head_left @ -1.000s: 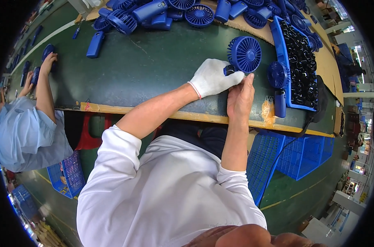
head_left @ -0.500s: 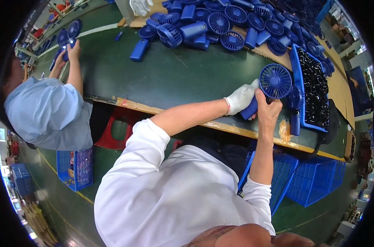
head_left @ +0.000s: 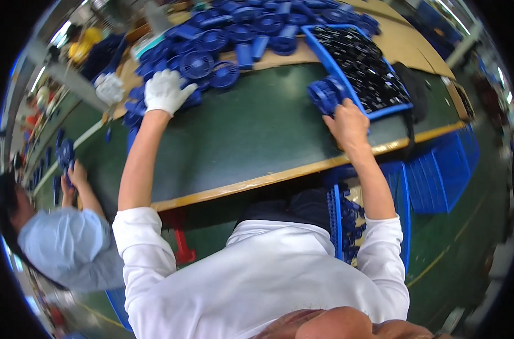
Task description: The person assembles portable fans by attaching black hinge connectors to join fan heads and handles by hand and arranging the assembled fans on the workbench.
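Observation:
My left hand (head_left: pixel 167 93), in a white glove, reaches to the left part of a heap of blue handheld fans (head_left: pixel 196 64). Its fingers are spread over the fans and grip none of them. Bare, my right hand (head_left: pixel 350 125) is closed at a blue handheld fan (head_left: pixel 324 95) beside the blue tray (head_left: pixel 331 63). The fan's round head shows past my fingers, while its handle is mostly hidden by the hand. Small black parts (head_left: pixel 363 66) fill the tray.
The green table (head_left: pixel 240 130) has a taped front edge (head_left: pixel 251 185). Blue crates (head_left: pixel 438 175) stand below it at right, one holding dark blue parts. At left, a co-worker in light blue (head_left: pixel 70 243) holds a fan. A white glove (head_left: pixel 109 87) hangs beyond the heap.
My hands have parted. The left has let go of the fan and moved left to the heap; the right has brought a fan down beside the tray. The view has turned.

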### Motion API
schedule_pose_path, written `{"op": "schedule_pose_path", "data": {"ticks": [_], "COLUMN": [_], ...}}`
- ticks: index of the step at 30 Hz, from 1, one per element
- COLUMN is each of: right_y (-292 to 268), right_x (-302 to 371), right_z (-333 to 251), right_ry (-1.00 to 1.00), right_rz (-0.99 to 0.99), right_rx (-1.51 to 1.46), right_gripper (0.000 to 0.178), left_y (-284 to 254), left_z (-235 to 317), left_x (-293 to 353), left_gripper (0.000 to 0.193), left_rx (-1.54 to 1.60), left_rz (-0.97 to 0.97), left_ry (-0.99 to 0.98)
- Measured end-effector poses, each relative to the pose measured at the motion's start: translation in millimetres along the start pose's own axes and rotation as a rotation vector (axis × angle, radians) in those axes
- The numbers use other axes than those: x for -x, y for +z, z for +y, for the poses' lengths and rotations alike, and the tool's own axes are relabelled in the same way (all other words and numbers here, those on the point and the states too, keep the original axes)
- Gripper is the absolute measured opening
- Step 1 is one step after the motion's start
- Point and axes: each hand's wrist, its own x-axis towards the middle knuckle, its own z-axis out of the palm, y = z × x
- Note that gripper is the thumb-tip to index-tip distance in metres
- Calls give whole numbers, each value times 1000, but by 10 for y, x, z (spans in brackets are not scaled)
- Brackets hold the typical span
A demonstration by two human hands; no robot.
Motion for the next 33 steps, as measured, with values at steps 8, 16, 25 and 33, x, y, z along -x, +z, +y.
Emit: {"op": "schedule_pose_path", "data": {"ticks": [8,16,25,33], "right_y": [-146,347,607,126], "right_x": [-182,-1215,-1391,-1069], "right_z": [456,1060,1193,1042], "right_ry": [24,-288,-221,402], "right_rz": [314,251,195,191], "right_rx": [-222,96,-29,-1470], "right_gripper": [24,13,20,73], "left_y": [-22,-190,-279,-297], "left_z": [53,958,1211,1178], "left_x": [-171,842,1087,1184], "left_gripper": [48,55,47,46], "left_rx": [420,495,585,622], "left_rz": [-205,-72,-97,-102], "left_ry": [-130,295,230,264]}}
